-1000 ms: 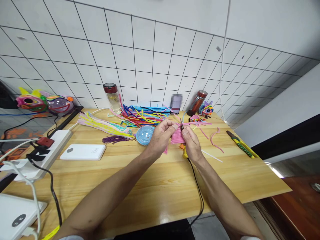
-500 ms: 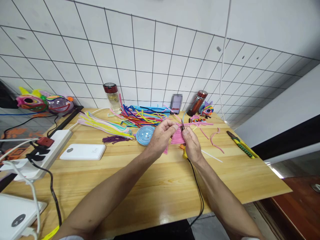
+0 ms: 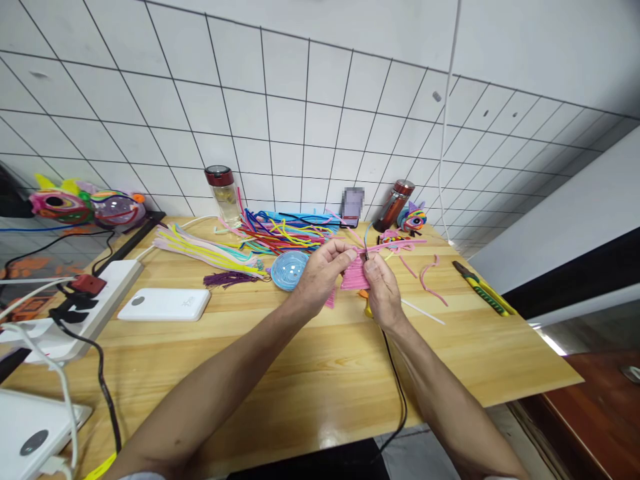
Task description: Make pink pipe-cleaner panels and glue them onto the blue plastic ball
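"Where do we have the pink piece point(image 3: 355, 275)?"

"Up off the surface point(image 3: 320, 367), between our two hands, just right of the blue bowl point(image 3: 289, 270). Our left hand point(image 3: 317, 275) pinches its top left corner between thumb and fingers. Our right hand point(image 3: 384, 287) is closed around a slim dark tool point(image 3: 367, 255), thumb at the piece's right edge."

"How do we expect it to handle?"

"Light, we'd say, and soft on the outside. The strands lie side by side and look fuzzy, so we don't expect them to slip much. It keeps its flat shape in our grip, so there's probably some springy stiffness inside."

"Fragile?"

"Not likely to break, but we could bend or crush the rows. We do best to pinch the firm top edge, where the long pink strand point(image 3: 407, 245) runs out to the right, and keep pressure off the middle."

"And the tool?"

"Hard and narrow, we judge; we keep its tip away from our left fingertips."
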